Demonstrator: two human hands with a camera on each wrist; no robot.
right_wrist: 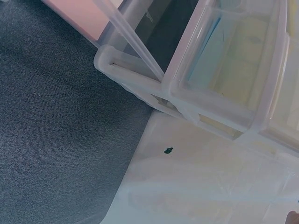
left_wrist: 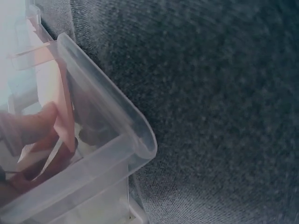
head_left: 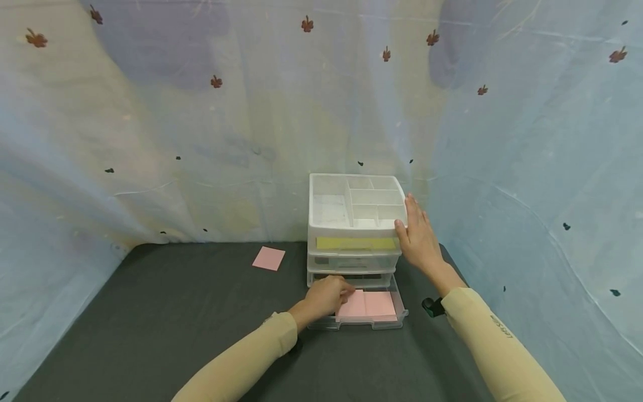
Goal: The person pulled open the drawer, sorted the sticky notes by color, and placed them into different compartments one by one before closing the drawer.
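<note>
A white desktop drawer organizer has its clear bottom drawer pulled out toward me. Inside that drawer lie pink sticky notes, side by side. My left hand reaches into the drawer's left part. In the left wrist view its thumb presses one face of a pink sticky note pad, with fingers behind it, close to the clear drawer wall. With fingers extended, my right hand rests against the organizer's upper right side. The right wrist view shows only a fingertip of it at the corner.
A single pink sticky note lies on the dark tabletop, left of the organizer. Yellow paper shows through the top drawer. The organizer's top tray has several compartments. A patterned cloth curtain hangs behind the table and along the right.
</note>
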